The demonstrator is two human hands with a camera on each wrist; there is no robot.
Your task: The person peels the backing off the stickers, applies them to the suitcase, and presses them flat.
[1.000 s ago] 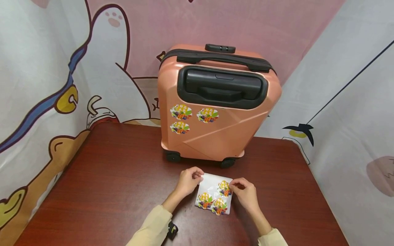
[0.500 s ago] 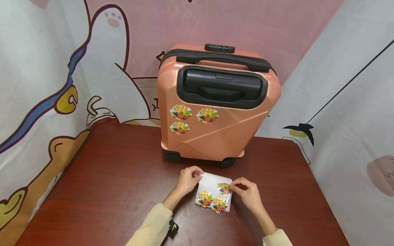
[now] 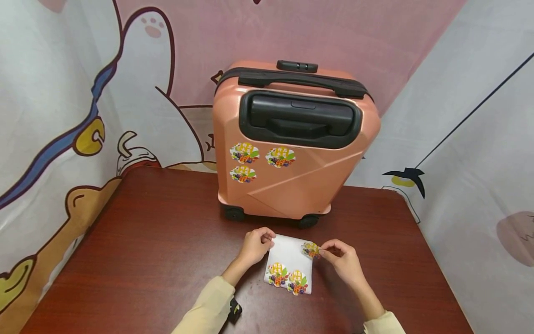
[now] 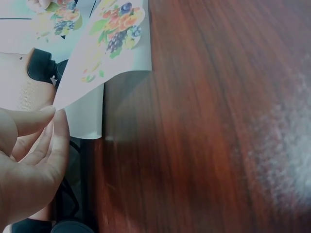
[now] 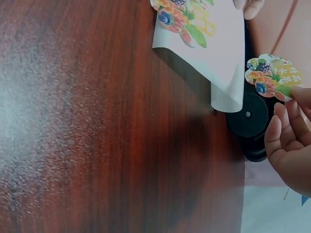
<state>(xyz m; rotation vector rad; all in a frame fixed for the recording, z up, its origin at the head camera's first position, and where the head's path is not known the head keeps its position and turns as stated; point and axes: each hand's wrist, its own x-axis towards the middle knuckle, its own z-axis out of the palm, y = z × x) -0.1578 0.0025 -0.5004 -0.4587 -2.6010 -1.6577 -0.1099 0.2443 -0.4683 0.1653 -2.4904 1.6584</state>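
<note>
My left hand [image 3: 255, 247] pinches the upper left corner of a white sticker sheet [image 3: 287, 253] between thumb and finger. Two fruit-printed stickers [image 3: 277, 273] lie along the sheet's near edge. My right hand [image 3: 346, 263] pinches another fruit sticker [image 3: 310, 250] by its edge. The right wrist view shows that fruit sticker [image 5: 273, 76] off the sheet, its printed side in sight. In the left wrist view the sheet [image 4: 87, 87] bends up off the table, with part of it curled underneath.
An upright pink suitcase [image 3: 288, 185] with black handles stands at the table's back, bearing three similar stickers [image 3: 244, 153] on its left side. The brown table [image 3: 167, 250] spreads around the hands. A small black object [image 3: 235, 311] lies by the left sleeve. Printed cloth [image 3: 333, 32] hangs behind.
The right hand has drawn the pinched sticker up and rightward, from lying on the sheet to being lifted off it. The left hand has stayed at the sheet's corner.
</note>
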